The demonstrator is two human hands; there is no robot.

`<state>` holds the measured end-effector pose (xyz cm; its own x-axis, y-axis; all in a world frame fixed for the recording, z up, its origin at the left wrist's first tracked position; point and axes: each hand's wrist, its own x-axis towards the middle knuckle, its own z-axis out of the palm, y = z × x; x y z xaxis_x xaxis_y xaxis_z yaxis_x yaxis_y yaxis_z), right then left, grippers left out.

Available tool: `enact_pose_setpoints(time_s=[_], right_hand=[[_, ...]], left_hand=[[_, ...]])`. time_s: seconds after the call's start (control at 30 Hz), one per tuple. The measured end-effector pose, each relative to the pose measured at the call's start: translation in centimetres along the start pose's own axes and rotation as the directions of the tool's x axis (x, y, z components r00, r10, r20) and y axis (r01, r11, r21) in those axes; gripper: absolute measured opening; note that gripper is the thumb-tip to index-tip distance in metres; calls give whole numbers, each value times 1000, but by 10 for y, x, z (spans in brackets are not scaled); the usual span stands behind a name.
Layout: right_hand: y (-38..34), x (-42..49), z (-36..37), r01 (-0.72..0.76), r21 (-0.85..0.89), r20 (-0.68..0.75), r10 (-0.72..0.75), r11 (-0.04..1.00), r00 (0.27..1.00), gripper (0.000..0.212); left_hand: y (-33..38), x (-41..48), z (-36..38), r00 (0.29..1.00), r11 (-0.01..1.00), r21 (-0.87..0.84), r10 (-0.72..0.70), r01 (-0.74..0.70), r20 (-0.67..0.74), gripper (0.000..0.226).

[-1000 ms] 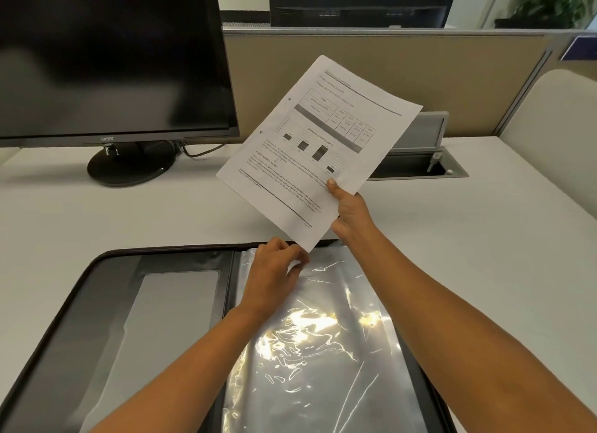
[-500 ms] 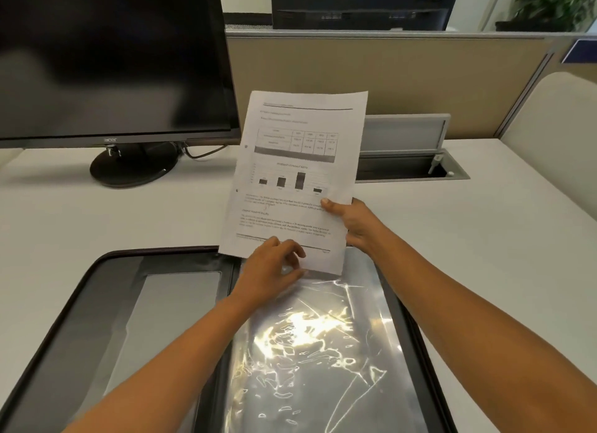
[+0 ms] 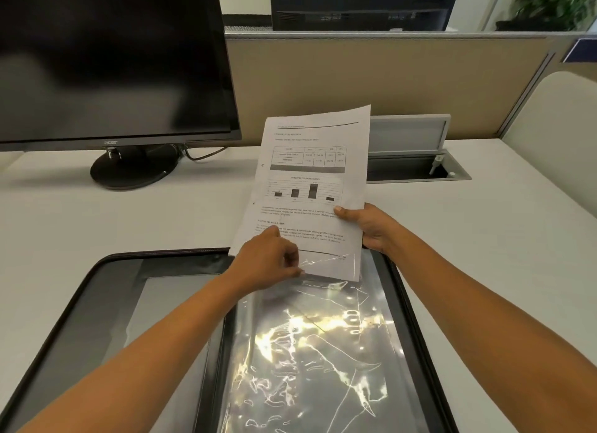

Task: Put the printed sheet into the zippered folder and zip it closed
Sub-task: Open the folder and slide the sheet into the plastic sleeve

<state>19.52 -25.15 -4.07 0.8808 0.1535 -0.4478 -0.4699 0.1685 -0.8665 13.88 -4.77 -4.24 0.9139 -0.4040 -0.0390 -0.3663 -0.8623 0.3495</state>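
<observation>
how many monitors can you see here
2. The near monitor stands on the desk at left; the far monitor shows beyond the partition, top centre. More could be hidden behind that partition.

Corner of printed sheet [image 3: 310, 187] behind left hand [image 3: 268, 261].

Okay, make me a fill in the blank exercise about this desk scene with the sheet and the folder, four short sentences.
1. The right hand grips the printed sheet by its ___ edge.
2. The zippered folder lies ___ on the desk.
3. The left hand pinches the clear sleeve on the folder's ___ half.
4. The monitor stands to the sheet's ___.
Missing words: right, open, right, left.
</observation>
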Motion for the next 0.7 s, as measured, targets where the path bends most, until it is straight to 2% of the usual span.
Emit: enact_pose_setpoints(time_s=[0.2, 0.27, 0.43, 0.53, 0.6, 0.7], right_hand=[[-1, 4, -6, -6, 4, 11, 6, 1000, 1000, 37], [-3, 5, -7, -8, -11, 6, 8, 1000, 1000, 38], [-7, 11, -8, 0, -54, -2, 0, 999, 1000, 40], [-10, 14, -8, 6, -99, -8, -7, 995, 1000, 41], [-13, 15, -10, 7, -125, -14, -9, 992, 1000, 38], [-15, 17, -12, -2, -143, -13, 0, 990, 1000, 30]], left_hand=[[-7, 0, -11, 983, 994, -98, 68, -52, 170, 21], [-12, 1, -15, 978, 997, -48, 66, -58, 198, 22], [-16, 2, -23, 986, 982, 177, 39, -68, 160, 14], [-14, 3, -26, 983, 967, 229, 73, -111, 169, 15], [-15, 4, -27, 981, 974, 193, 81, -116, 179, 15], [-22, 6, -29, 975, 996, 38, 66, -75, 212, 10]])
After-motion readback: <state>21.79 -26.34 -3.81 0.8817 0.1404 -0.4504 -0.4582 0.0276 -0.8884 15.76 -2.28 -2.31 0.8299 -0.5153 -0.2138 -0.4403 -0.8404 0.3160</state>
